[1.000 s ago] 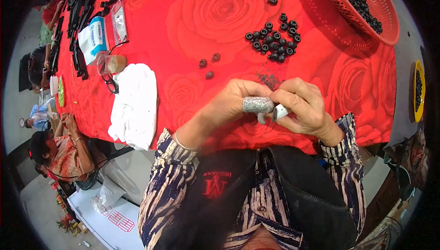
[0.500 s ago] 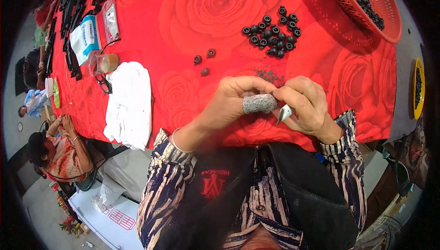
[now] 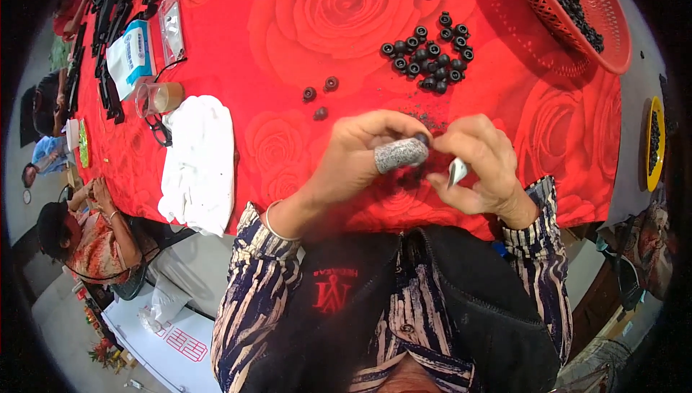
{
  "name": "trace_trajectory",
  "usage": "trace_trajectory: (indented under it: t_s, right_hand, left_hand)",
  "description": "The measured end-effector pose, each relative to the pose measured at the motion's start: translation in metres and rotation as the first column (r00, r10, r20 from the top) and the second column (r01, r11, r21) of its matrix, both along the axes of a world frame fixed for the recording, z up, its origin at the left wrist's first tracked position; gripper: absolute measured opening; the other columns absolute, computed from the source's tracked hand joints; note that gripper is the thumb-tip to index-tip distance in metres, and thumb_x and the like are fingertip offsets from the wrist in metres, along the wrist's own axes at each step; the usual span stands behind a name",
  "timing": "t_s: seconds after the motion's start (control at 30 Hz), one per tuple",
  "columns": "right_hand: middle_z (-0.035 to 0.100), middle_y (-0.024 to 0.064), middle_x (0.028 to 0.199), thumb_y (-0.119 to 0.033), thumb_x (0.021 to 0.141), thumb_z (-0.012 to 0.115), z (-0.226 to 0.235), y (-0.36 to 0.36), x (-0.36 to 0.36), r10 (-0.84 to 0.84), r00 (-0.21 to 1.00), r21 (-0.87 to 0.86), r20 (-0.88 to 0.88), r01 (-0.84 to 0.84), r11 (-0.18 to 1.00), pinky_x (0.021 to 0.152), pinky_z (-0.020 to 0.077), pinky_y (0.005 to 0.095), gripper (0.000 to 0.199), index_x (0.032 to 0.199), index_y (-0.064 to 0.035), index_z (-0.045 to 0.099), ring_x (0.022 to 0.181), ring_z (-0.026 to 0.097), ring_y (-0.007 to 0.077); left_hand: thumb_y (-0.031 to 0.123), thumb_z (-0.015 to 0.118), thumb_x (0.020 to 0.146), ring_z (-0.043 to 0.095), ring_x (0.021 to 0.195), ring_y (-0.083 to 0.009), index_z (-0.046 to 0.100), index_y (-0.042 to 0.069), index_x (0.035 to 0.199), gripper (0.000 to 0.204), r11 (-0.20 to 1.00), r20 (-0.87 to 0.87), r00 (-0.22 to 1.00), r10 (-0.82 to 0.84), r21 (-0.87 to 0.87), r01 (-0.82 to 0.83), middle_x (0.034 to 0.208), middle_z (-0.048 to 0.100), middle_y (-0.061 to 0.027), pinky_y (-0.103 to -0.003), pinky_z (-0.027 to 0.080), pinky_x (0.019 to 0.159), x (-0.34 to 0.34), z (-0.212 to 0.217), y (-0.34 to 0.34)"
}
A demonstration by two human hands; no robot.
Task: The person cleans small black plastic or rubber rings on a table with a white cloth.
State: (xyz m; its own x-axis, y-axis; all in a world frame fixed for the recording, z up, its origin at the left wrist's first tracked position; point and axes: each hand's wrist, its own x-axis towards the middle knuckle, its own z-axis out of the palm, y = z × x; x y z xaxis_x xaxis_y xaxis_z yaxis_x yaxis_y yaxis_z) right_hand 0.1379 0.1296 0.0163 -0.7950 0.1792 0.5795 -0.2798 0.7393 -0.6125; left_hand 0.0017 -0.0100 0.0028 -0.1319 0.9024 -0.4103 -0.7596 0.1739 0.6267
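Observation:
My left hand pinches a small round black part between the forefinger and the thumb, which wears a grey knitted finger sleeve. Close on its right, my right hand is curled around a small knife-like tool with a shiny metal tip; its handle is hidden in the palm. A narrow gap separates the fingertips of the two hands. Dark crumbs lie on the red cloth just beyond them. Three loose black parts sit to the left, and a cluster of similar knobs lies farther off.
A red perforated basket of black pieces stands far right; a yellow dish lies beyond the table edge. To the left are a white cloth, a cup of brown liquid, glasses and long black parts. Another person sits left.
My hands have moved apart slightly, the left one shifting left. The black part now shows at the left fingertips, and the right fingers have loosened a little around the tool.

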Motion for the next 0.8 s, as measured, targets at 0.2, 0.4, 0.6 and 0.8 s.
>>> trace_trajectory:
  t_s: [0.2,0.4,0.6,0.8]
  right_hand:
    - [0.056,0.0143,0.081,-0.003,0.076,0.055,0.001,0.005,0.003,0.021,0.976,-0.245,0.217,0.034,0.969,0.058,0.0465,0.0337,0.028,0.104,0.0032,0.053,0.067,0.058,0.0268]
    - [0.054,0.0132,0.078,0.001,0.079,0.056,-0.005,0.002,0.002,-0.017,0.97,-0.245,0.241,0.078,0.967,0.055,0.0443,0.0334,0.025,0.103,0.0027,0.054,0.063,0.056,0.0257]
    - [0.053,0.0135,0.076,0.0,0.079,0.058,-0.006,-0.001,0.001,-0.036,0.963,-0.268,0.268,0.11,0.957,0.054,0.0441,0.0336,0.023,0.102,0.002,0.054,0.062,0.055,0.0256]
    - [0.053,0.0132,0.075,0.002,0.078,0.059,-0.007,-0.001,0.001,-0.042,0.965,-0.246,0.26,0.109,0.963,0.054,0.0439,0.0338,0.024,0.101,0.0023,0.054,0.061,0.055,0.0257]
  left_hand:
    - [-0.003,0.07,0.075,0.057,0.082,-0.0091,0.066,-0.001,0.099,0.024,0.96,-0.595,0.785,0.175,0.279,-0.002,0.092,0.062,-0.0064,-0.021,0.046,0.068,-0.005,-0.007,0.0]
    - [0.0,0.074,0.072,0.055,0.08,-0.0089,0.067,0.0,0.099,0.028,0.97,-0.573,0.804,0.162,0.241,-0.024,0.091,0.061,-0.0053,-0.022,0.044,0.067,-0.004,-0.006,0.002]
    - [0.001,0.074,0.072,0.054,0.078,-0.0081,0.066,0.0,0.099,0.028,0.965,-0.546,0.818,0.183,0.26,-0.042,0.09,0.061,-0.0051,-0.021,0.043,0.065,-0.002,-0.008,0.003]
    - [0.001,0.073,0.074,0.053,0.078,-0.0074,0.066,-0.001,0.098,0.025,0.983,-0.499,0.856,0.133,0.179,-0.048,0.087,0.058,-0.0036,-0.021,0.042,0.064,0.001,-0.006,0.002]
